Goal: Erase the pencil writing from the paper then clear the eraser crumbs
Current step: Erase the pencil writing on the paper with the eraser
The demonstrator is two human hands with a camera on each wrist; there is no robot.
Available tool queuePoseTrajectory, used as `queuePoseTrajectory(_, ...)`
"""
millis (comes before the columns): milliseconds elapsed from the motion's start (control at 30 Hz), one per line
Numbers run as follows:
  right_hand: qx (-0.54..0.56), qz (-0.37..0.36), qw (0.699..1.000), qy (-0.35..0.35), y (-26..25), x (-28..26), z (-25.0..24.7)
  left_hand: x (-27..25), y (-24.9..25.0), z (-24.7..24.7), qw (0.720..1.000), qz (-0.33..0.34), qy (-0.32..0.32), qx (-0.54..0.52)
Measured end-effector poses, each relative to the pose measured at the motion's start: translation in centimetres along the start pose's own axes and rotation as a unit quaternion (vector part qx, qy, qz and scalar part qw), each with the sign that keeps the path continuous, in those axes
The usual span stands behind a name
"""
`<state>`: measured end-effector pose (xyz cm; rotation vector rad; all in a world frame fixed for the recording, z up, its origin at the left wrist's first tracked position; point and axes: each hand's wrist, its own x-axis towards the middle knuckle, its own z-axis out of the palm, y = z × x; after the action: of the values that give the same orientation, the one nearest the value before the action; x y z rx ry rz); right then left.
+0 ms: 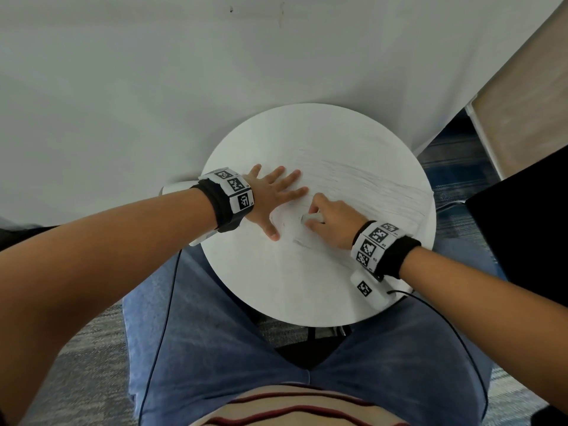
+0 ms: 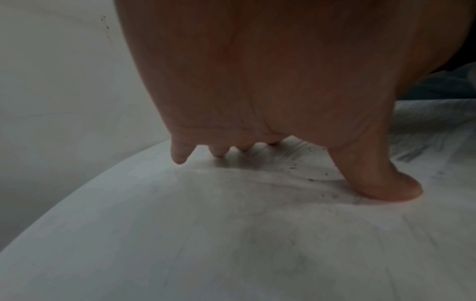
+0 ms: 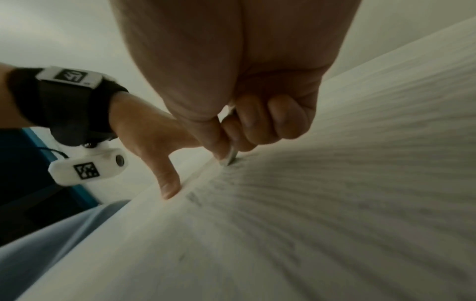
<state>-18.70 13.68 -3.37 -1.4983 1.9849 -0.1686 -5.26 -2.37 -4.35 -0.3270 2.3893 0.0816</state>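
A white sheet of paper [image 1: 353,179] covered in faint pencil lines lies on a round white table [image 1: 276,290]. My left hand [image 1: 276,201] rests flat on the sheet's left part, fingers spread and straight; the left wrist view shows its fingertips [image 2: 219,152] and thumb pressing down. Just to its right, my right hand [image 1: 319,213] pinches a small white eraser [image 1: 309,217] whose tip [image 3: 231,157] touches the paper. Dark eraser crumbs [image 2: 309,179] lie scattered by the left thumb. Pencil strokes [image 3: 335,183] run across the sheet to the right of the eraser.
The table stands against a pale wall [image 1: 123,103] and over my knees in blue jeans [image 1: 215,348]. A black object [image 1: 522,229] sits off the table's right side. Thin black cables [image 1: 163,318] hang from both wrist cameras.
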Motion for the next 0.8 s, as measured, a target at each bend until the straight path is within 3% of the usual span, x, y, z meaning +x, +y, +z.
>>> queuePoseTrajectory(67, -0.02, 0.003, 1.0, -0.003, -0.7, -0.7, 1.1, 0.0, -0.1, 0.0, 1.0, 0.0, 0.001, 0.003)
queuePoseTrajectory(200, -0.043, -0.042, 0.994, -0.087, -1.9, -2.2, 2.2, -0.1, -0.1, 0.0, 1.0, 0.004, 0.001, 0.005)
queuePoseTrajectory(367, -0.109, 0.011, 0.994, 0.009, -0.9, -0.3, 0.6, 0.0, -0.1, 0.0, 1.0, -0.001, 0.002, 0.004)
queuePoseTrajectory(533, -0.126, -0.069, 0.984, -0.108, -2.5, -2.5, 2.1, 0.0, -0.1, 0.0, 1.0, 0.002, -0.002, 0.011)
queuePoseTrajectory(700, -0.149, -0.018, 0.989, -0.007, -0.9, -0.7, 0.2, -0.2, -0.1, -0.1, 1.0, -0.002, -0.004, 0.008)
queuePoseTrajectory(800, -0.17, -0.064, 0.98, -0.083, -2.5, -2.7, 1.8, -0.1, -0.1, -0.1, 1.0, 0.0, -0.003, 0.01)
